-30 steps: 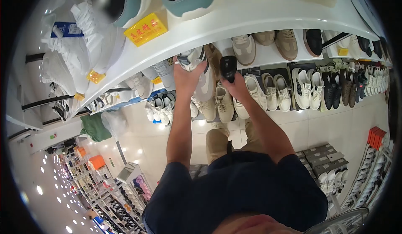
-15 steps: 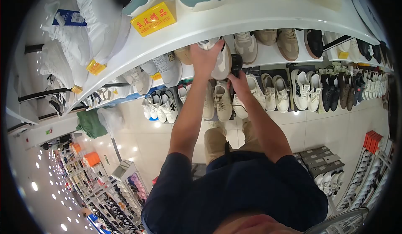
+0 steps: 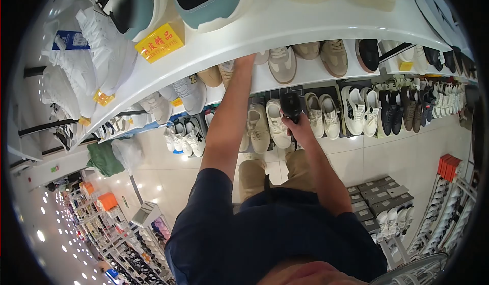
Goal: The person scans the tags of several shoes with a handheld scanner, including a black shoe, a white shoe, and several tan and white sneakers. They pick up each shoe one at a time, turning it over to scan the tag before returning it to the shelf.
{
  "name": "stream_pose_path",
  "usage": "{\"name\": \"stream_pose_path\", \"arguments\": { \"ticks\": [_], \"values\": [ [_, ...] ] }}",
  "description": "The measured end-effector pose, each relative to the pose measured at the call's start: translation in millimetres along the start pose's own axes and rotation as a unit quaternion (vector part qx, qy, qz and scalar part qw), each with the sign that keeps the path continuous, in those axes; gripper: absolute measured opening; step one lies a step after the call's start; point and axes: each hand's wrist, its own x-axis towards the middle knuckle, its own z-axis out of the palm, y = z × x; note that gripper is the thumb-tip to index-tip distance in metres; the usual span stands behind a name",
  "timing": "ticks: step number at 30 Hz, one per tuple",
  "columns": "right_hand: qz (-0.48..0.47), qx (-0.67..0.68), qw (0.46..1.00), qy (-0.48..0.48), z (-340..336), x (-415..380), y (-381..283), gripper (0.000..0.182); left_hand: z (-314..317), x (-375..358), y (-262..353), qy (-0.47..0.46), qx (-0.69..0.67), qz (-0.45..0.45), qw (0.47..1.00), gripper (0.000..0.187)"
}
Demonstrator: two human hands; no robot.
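Observation:
My left hand (image 3: pixel 246 61) reaches in under the upper shelf edge, its fingers hidden by the board. Right beside it on the second shelf, part of a light grey shoe (image 3: pixel 261 57) shows, along with a beige sneaker (image 3: pixel 225 71) on the other side. My right hand (image 3: pixel 301 125) is wrapped round the handle of a black handheld scanner (image 3: pixel 290 104), held out over the lower row of shoes. Below that scanner, a cream lace-up sneaker (image 3: pixel 276 123) stands next to a beige one (image 3: pixel 258 127). A grey-and-white sneaker (image 3: pixel 282 65) sits on the shelf above.
The white upper shelf (image 3: pixel 305 28) curves across in front, bearing large teal-and-white shoes (image 3: pixel 216 5) and a yellow sign (image 3: pixel 159 43). White sneakers (image 3: pixel 104 45) stand at left. Grey shoe boxes (image 3: pixel 379 196) are stacked behind me at right, on the tiled floor.
The grey-and-white shoe in my left hand has gone from view as that hand moved under the upper shelf. My right hand drew the scanner back, lower and away from the shelf.

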Motion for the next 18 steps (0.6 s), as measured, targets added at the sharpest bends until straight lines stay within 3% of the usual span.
{"name": "stream_pose_path", "arguments": {
  "ticks": [18],
  "values": [
    [0.001,-0.04,0.999,-0.017,-9,-8,11,0.027,21,1,-43,0.022,-0.239,-0.049,0.969,0.036]
  ]
}}
